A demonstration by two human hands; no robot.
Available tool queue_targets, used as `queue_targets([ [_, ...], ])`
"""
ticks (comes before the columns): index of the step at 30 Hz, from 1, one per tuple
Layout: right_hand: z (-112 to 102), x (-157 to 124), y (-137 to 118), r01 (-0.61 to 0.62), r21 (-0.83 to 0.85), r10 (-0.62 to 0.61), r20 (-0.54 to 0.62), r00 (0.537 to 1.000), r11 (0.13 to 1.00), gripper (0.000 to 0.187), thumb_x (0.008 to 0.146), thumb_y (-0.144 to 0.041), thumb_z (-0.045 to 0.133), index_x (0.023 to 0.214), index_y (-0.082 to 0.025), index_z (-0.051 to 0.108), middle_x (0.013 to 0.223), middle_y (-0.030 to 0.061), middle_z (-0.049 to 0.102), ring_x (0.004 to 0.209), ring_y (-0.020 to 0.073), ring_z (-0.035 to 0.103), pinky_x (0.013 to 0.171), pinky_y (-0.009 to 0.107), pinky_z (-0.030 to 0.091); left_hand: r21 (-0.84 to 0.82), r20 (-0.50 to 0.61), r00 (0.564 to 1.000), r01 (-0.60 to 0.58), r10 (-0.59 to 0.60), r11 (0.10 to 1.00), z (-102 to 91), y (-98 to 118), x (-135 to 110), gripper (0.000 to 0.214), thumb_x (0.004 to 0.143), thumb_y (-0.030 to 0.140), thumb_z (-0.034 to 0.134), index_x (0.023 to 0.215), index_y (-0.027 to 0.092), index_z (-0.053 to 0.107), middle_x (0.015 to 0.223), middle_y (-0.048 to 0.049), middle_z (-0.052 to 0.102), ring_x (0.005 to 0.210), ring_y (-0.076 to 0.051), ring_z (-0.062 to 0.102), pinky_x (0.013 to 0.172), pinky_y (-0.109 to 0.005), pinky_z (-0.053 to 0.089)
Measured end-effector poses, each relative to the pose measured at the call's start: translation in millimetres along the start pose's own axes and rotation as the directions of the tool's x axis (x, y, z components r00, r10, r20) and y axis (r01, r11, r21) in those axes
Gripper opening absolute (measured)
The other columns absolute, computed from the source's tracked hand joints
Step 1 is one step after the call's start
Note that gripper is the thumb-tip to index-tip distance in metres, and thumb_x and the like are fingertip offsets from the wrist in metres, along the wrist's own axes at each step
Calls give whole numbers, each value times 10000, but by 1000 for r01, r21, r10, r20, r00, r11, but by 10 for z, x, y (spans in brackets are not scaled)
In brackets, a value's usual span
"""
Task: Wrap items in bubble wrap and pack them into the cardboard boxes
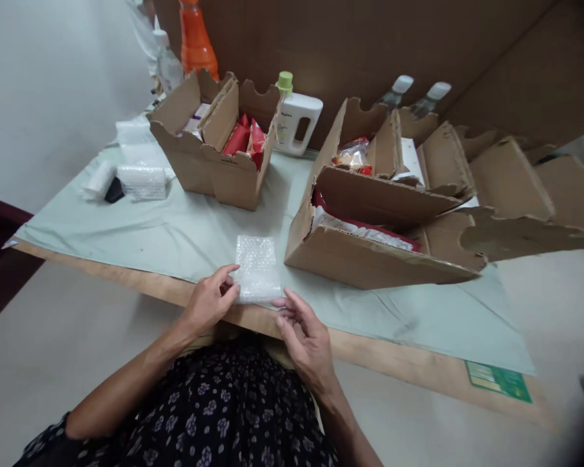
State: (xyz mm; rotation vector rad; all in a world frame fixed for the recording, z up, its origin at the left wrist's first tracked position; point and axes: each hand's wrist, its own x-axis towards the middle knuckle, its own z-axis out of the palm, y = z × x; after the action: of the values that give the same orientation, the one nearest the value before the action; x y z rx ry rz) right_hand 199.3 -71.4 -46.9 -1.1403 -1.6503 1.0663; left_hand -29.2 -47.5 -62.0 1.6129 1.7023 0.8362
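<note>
Landmark: two-bay carton, holding red packets in its right bay. Orange bottle and clear bottle stand behind it, lower parts blocked by its walls. White jug, green cap, sits just behind it on the right. Bubble-wrapped rolls lie left of it, a dark item among them. Big carton, several bays, sits right of it across a strip of green cloth; its partitions hide most of two white-capped bottles behind.

Writing: jug has dark print, can't read it reliably. Small mark on the two-bay carton's front, illegible. Green label on the table edge, well right of that carton and nearer me, also unreadable.

Bubble wrap: clear, squarish, flat, in front of the two-bay carton, slightly right. My left hand is at its left edge, fingers curled; can't tell if pinching. My right hand is half open, fingertips by the near right corner.
</note>
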Motion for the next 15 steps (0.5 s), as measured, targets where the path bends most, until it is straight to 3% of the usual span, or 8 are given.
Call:
queue_targets([
  [3, 17, 91, 85, 225, -332, -208, 86, 974, 916, 358, 991, -136, 545, 1294, -256, 692, 1246, 91, 750, 1171, 248, 679, 994, 461, 573, 46, 30, 999, 25, -27, 999, 12, -73, 115, 465, 879, 276, 590, 1330, 172, 639, 775, 9, 732, 669, -161, 671, 676, -284, 523],
  [6, 77, 229, 215, 335, -515, -223, 268, 937, 789, 373, 957, -91, 566, 1278, -224, 699, 1343, 111, 718, 1320, 304, 598, 1022, 514, 531, 102, 24, 1000, 7, -10, 995, 35, -98, 107, 466, 880, 259, 596, 1341, 198, 628, 777, 15, 738, 661, -161, 666, 687, -287, 526],
  [8, 112, 317, 278, 364, -566, -200, 332, 922, 739, 343, 948, -83, 588, 1237, -216, 716, 1322, 116, 730, 1317, 310, 605, 995, 500, 527, 132, -7, 999, -33, 34, 991, 39, -82, 49, 446, 893, 245, 589, 1335, 204, 627, 809, 5, 737, 677, -162, 668, 709, -296, 545],
  [10, 117, 379, 285, 382, -573, -215, 338, 916, 726, 290, 961, -81, 587, 1175, -210, 735, 1261, 113, 758, 1260, 291, 647, 974, 468, 522, 161, -70, 987, -130, 143, 978, 19, -45, -43, 405, 916, 263, 596, 1314, 195, 639, 959, -49, 747, 824, -192, 701, 810, -339, 575],
  [13, 71, 433, 199, 385, -532, -229, 336, 914, 754, 261, 1001, -103, 561, 1152, -223, 737, 1178, 84, 788, 1125, 248, 705, 937, 417, 513, 215, -107, 932, -319, 347, 923, -39, 10, -194, 381, 914, 317, 664, 1274, 191, 666, 1266, -138, 695, 1170, -283, 653, 1025, -467, 537],
  [15, 36, 469, 127, 367, -498, -186, 375, 908, 786, 250, 1027, -146, 549, 1157, -247, 737, 1112, 52, 803, 1026, 223, 724, 908, 391, 512, 224, -68, 909, -389, 412, 894, -67, 14, -249, 303, 929, 288, 658, 1217, 203, 694, 1226, -123, 720, 1167, -286, 651, 1028, -491, 525],
])
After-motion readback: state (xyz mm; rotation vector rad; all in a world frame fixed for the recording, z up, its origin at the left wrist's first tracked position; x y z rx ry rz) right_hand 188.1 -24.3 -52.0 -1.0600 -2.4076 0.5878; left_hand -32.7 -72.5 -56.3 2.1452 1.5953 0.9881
